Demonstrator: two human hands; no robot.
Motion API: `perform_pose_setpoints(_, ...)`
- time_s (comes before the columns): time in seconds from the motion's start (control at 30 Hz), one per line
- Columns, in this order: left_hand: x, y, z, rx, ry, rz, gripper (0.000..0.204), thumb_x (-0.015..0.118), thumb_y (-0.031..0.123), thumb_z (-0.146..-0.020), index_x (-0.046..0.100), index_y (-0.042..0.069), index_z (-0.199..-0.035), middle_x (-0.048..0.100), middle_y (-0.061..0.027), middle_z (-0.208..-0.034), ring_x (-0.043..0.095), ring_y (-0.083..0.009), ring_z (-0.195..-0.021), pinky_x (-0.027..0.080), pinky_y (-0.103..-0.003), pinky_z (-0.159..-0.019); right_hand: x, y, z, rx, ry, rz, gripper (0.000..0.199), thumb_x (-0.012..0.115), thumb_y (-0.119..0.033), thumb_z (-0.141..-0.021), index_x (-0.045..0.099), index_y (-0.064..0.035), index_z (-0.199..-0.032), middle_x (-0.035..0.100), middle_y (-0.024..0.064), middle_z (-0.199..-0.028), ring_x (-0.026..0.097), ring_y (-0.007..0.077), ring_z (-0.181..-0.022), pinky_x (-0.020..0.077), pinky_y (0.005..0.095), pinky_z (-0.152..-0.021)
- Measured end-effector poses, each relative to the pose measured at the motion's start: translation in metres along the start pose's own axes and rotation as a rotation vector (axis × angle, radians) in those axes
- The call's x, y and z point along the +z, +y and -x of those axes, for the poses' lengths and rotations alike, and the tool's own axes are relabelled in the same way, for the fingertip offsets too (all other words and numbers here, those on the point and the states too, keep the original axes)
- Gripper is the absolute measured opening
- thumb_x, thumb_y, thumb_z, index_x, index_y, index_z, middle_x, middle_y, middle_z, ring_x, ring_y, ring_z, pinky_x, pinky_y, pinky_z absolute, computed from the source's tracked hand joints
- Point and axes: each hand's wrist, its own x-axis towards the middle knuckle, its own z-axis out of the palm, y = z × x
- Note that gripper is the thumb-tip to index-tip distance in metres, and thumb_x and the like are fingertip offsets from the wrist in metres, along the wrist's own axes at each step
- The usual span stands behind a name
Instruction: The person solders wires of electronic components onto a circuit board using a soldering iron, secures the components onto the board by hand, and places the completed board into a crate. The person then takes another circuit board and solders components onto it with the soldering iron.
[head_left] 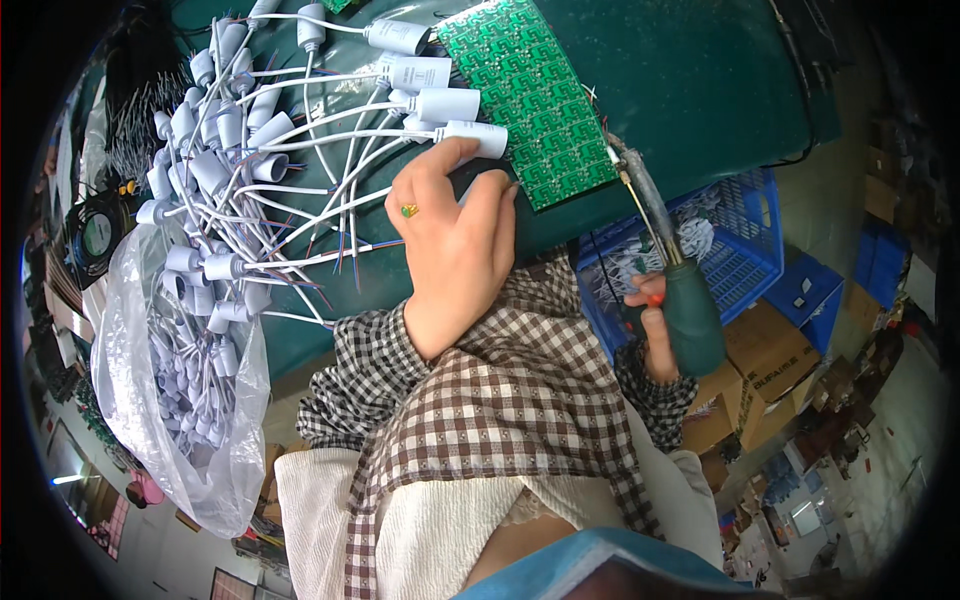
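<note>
My left hand (450,220), with a ring on one finger, is closed, its fingers bent at the table's near edge. Its index finger presses against the nearest white lamp holder (478,138) in a short row; a white cable runs under the hand. Beside these holders lies a green circuit-board panel (535,100) with many repeated sections. To the right, my right hand (655,325) is wrapped round the green handle of a soldering iron (692,315). The iron's long metal shaft points up toward the panel's near right corner, where a small white piece shows at its tip.
White lamp holders with cables (210,170) lie tangled on the green table (690,70). A clear plastic bag (130,370) full of them hangs at left. Below the table's right side stand a blue crate (745,250) of white wired parts and cardboard boxes (770,350).
</note>
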Motion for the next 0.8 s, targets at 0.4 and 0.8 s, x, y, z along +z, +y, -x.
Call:
perform_pose_setpoints(0.4, 0.003, -0.003, -0.007, -0.083, -0.032, 0.030, 0.011, 0.072, 0.009, -0.072, 0.067, 0.008, -0.082, 0.047, -0.0153, -0.132, 0.045, -0.0320, -0.107, 0.035, -0.042, -0.093, 0.006, -0.021, 0.010, 0.045, -0.122, 0.495, 0.043, 0.078, -0.015, -0.073, 0.063, 0.0001, -0.110, 0.069, 0.0104, -0.103, 0.068, 0.0237, -0.089, 0.0552, 0.0371, -0.079)
perform_pose_setpoints(0.8, 0.007, 0.000, -0.008, -0.129, -0.011, 0.069, 0.011, 0.068, 0.007, -0.069, 0.067, 0.004, -0.079, 0.049, -0.0117, -0.130, 0.043, -0.0328, -0.111, 0.031, -0.046, -0.092, 0.013, -0.030, 0.003, -0.035, -0.237, 0.707, 0.042, 0.079, -0.032, -0.076, 0.068, -0.0021, -0.103, 0.066, 0.0143, -0.105, 0.066, 0.0301, -0.092, 0.0548, 0.0396, -0.081)
